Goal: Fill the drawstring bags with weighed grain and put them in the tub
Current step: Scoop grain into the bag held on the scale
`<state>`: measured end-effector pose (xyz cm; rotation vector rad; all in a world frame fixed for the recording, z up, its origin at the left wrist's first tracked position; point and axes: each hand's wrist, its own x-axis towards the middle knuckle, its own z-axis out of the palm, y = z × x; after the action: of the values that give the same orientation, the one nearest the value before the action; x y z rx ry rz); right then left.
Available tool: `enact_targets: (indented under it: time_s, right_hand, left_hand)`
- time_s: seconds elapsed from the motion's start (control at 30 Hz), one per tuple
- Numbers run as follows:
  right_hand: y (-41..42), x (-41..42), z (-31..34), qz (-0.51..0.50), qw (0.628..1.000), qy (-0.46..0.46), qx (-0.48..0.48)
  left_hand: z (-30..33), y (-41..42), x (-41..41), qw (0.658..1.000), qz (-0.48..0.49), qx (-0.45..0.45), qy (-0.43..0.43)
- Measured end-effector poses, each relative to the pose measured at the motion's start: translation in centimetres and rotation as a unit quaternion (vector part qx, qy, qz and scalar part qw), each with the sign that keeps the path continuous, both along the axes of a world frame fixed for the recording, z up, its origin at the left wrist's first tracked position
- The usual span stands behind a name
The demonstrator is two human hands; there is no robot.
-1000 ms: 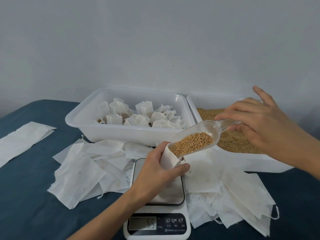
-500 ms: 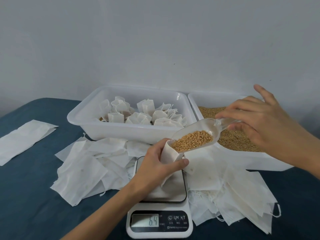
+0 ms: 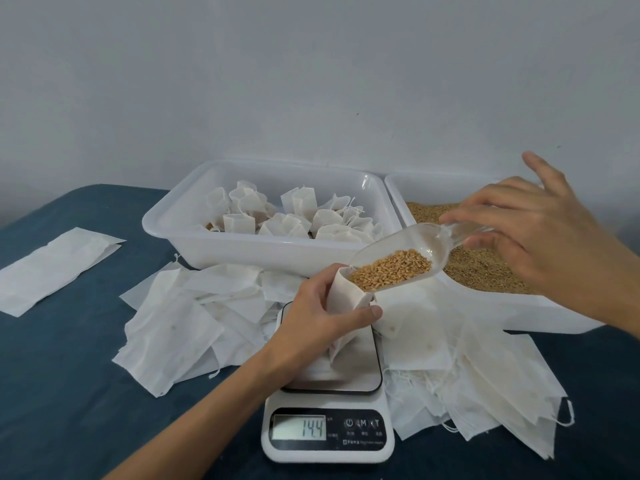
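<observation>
Risk: grain spills past the bag mouth.
I see left hand [image 3: 311, 317] gripping the white fabric drawstring bag [image 3: 346, 299] over the white digital scale [image 3: 329, 403]; right hand [image 3: 540, 233] pinches the clear plastic scoop [image 3: 408, 258], whose wide lip overhangs the mouth.

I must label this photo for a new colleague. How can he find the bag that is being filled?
Find the white scale at the front. Above its plate, the left hand holds one bag upright. Unlike the flat bags around, its mouth is open under a clear scoop of grain.

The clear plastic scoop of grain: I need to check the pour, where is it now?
In the head view, right of centre, the clear plastic scoop is held by the right hand, its lip at the white fabric bag above the scale.
</observation>
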<state>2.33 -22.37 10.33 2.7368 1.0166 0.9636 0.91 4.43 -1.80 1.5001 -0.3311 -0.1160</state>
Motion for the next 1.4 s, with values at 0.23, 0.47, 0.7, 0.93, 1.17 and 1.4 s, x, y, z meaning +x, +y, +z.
enact_targets:
  time_s: [0.23, 0.47, 0.7, 0.93, 1.17, 1.4]
  right_hand:
    - [-0.04, -0.08, 0.06, 0.004, 1.0, 0.005, 0.001]
    - [0.07, -0.15, 0.15, 0.0, 1.0, 0.011, 0.003]
    - [0.11, -0.02, 0.13, 0.001, 1.0, 0.009, -0.002]
    - [0.22, -0.05, 0.14, -0.005, 1.0, 0.007, -0.008]
    - [0.28, -0.1, 0.11, -0.002, 1.0, 0.0, 0.001]
    - [0.39, -0.02, 0.36, -0.004, 1.0, -0.017, -0.022]
  left_hand:
    - [0.09, 0.02, -0.07, 1.0, -0.002, -0.011, -0.004]
    - [0.11, 0.09, -0.13, 1.0, -0.001, -0.016, 0.0]
    - [0.16, 0.06, -0.14, 1.0, -0.003, -0.023, 0.001]
    - [0.1, 0.24, -0.17, 1.0, -0.005, -0.017, -0.002]
    - [0.24, 0.24, -0.19, 1.0, -0.005, -0.023, -0.001]
    - [0.26, 0.18, -0.19, 1.0, -0.003, -0.022, 0.0]
